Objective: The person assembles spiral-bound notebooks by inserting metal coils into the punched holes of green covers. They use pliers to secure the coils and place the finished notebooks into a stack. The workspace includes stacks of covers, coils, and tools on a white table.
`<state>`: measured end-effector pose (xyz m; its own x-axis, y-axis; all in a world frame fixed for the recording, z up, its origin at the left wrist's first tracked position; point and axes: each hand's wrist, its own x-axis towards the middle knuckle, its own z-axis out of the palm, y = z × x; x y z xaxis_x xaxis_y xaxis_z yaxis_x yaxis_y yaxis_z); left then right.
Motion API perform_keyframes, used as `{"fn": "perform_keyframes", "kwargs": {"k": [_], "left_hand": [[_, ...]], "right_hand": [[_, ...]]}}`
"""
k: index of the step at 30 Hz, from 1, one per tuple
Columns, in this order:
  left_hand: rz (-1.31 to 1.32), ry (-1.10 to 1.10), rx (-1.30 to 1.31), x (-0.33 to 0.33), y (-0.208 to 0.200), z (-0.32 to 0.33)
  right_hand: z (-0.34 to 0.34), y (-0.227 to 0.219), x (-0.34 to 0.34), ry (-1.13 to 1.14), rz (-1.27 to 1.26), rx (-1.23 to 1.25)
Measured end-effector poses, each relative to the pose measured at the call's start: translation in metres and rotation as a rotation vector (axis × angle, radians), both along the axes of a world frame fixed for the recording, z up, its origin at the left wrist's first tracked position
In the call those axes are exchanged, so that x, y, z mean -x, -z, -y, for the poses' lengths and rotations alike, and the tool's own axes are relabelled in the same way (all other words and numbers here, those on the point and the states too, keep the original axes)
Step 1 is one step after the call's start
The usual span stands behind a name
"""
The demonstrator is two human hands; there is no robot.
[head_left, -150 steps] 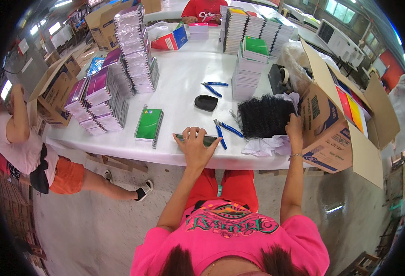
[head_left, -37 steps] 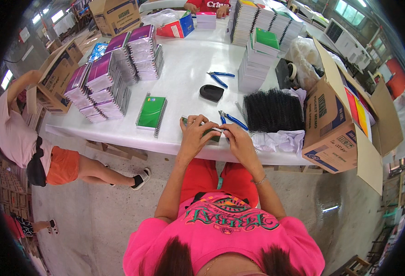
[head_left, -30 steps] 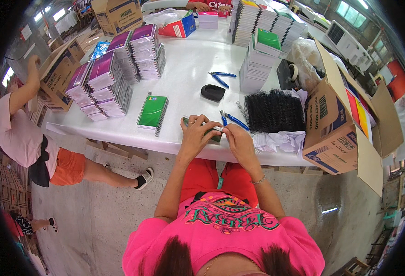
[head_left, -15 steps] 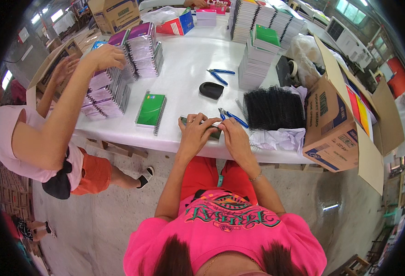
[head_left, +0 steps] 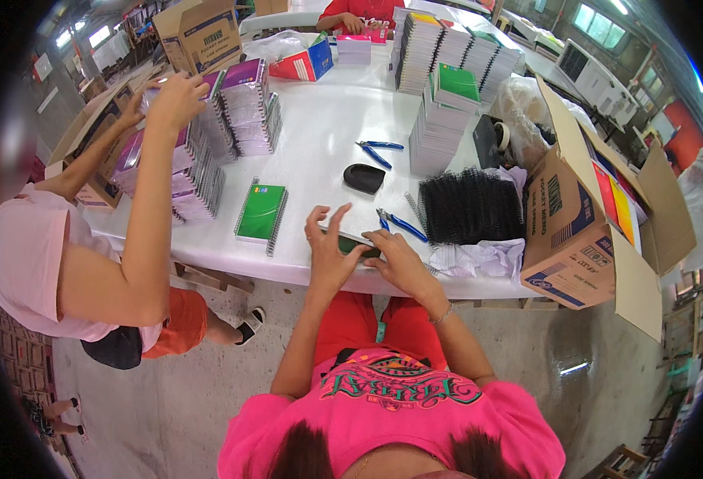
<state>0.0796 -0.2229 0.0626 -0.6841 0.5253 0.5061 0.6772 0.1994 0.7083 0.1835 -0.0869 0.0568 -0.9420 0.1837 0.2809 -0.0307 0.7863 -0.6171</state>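
A small dark green notebook (head_left: 354, 244) is at the table's front edge, largely covered by my hands. My left hand (head_left: 330, 254) is at its left side, index and middle fingers raised and apart, the thumb against the cover. From the right, my right hand (head_left: 400, 265) grips the notebook between fingers and thumb. Blue-handled cutters (head_left: 403, 223) lie just beyond my right hand, and a second blue pair (head_left: 380, 152) lies farther back. Between the two pairs sits a black, rounded object (head_left: 363, 179). A green spiral notebook (head_left: 261, 212) lies to the left.
Black wire spirals (head_left: 469, 206) are heaped on the right beside an open carton (head_left: 572, 227). Notebook stacks (head_left: 435, 132) stand behind. At left, a co-worker's arm (head_left: 158, 184) reaches over purple notebooks (head_left: 196, 182). Another person in red (head_left: 359, 12) sits at the far side.
My left index and middle fingers have lifted off the notebook's top edge and spread. My right hand has shifted slightly down and left. The co-worker at left has leaned nearer, arm raised.
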Motion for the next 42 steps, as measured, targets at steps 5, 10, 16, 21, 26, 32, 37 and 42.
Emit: {"fn": "perform_keyframes", "kwargs": {"k": [5, 10, 16, 21, 26, 32, 37, 42], "left_hand": [[0.052, -0.038, -0.042, 0.014, 0.032, 0.011], [0.175, 0.005, -0.040, 0.016, 0.024, 0.008], [0.077, 0.004, -0.002, 0.028, 0.019, 0.015], [0.058, 0.021, 0.013, 0.040, 0.001, 0.024], [0.038, 0.059, 0.028, 0.045, -0.006, 0.022], [0.120, 0.115, -0.012, 0.051, 0.029, 0.013], [0.111, 0.129, -0.048, 0.042, 0.035, 0.009], [0.067, 0.065, -0.056, 0.047, 0.039, 0.015]], "right_hand": [[-0.032, -0.018, 0.016, -0.259, 0.230, 0.136], [-0.099, -0.019, 0.073, 0.101, 0.025, -0.320], [-0.127, 0.008, 0.113, 0.052, 0.266, -0.320], [-0.107, 0.016, 0.122, -0.029, 0.318, -0.003], [-0.101, 0.034, 0.128, 0.056, -0.058, -0.361], [-0.101, 0.031, 0.141, 0.046, -0.079, -0.158], [-0.114, 0.041, 0.146, 0.035, -0.131, -0.227], [-0.110, 0.015, 0.132, -0.016, -0.008, 0.066]]}}
